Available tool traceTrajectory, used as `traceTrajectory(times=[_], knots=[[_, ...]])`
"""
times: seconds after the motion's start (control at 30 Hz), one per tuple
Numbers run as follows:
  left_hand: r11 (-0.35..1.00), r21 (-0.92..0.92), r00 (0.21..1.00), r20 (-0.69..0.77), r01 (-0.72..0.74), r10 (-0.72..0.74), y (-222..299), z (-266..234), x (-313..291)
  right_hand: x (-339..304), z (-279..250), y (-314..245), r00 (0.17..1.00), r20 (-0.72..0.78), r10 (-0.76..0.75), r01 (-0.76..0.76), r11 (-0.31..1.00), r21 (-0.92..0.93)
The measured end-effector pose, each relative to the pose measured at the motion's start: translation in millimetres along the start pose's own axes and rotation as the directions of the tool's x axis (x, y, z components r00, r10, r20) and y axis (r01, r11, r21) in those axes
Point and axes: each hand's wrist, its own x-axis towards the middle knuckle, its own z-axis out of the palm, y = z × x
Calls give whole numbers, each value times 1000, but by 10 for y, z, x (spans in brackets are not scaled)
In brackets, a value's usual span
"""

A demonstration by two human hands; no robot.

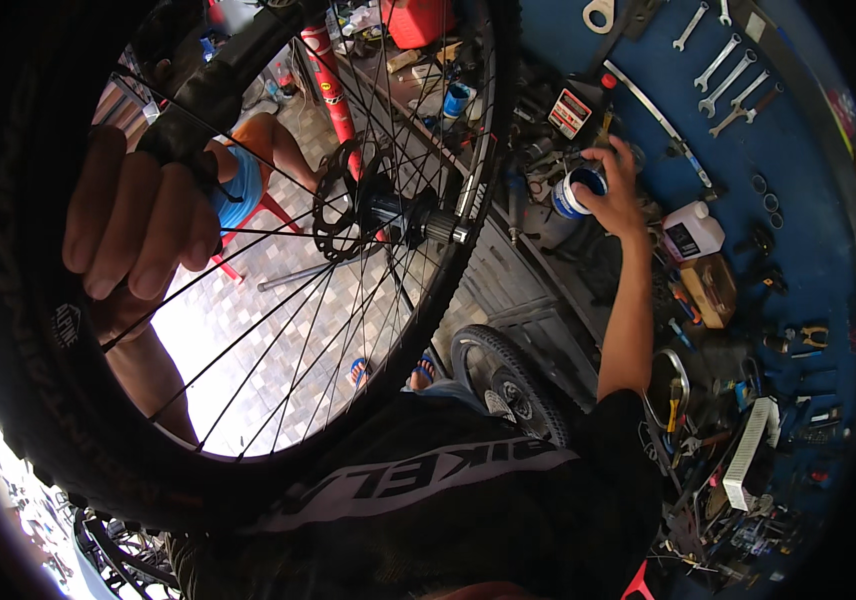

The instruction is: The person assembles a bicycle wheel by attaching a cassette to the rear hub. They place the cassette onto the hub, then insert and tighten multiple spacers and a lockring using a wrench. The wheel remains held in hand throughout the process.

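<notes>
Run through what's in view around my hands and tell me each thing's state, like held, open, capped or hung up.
Left hand: curled, holding the wheel
Right hand: fingers curved at the tub, grip unclear
Bicycle wheel: held up, tyre fitted
Freehub body: bare, no sprockets
White-and-blue tub: open
Dark bottle: red cap on
Pinkish jug: white cap on
Wrenches: hung in a row

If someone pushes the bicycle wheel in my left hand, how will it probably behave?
The wheel would probably roll readily, being round. Its knobby tyre should grip rather than slip, and the thin spokes might bend if pressed sideways.
</notes>
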Motion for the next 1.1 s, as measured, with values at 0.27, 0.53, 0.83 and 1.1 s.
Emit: traceTrajectory(times=[0.27, 0.53, 0.83, 1.1], knots=[[999, -34, 999, 27, -17, 18, -196, -95, 3, -22, -634, -2068, 803, 226, -551, 520, 834, 184], [997, -74, 1000, -15, -15, 14, -116, -43, -55, 102, -326, -2269, 748, 266, -608, 583, 794, 173], [999, -22, 1000, -3, -27, 27, -145, -33, -55, 45, -382, -2179, 776, 225, -590, 568, 808, 160], [998, -41, 998, -42, -46, 44, -175, -17, -40, -68, -72, -1790, 858, 264, -441, 214, 773, 598]])
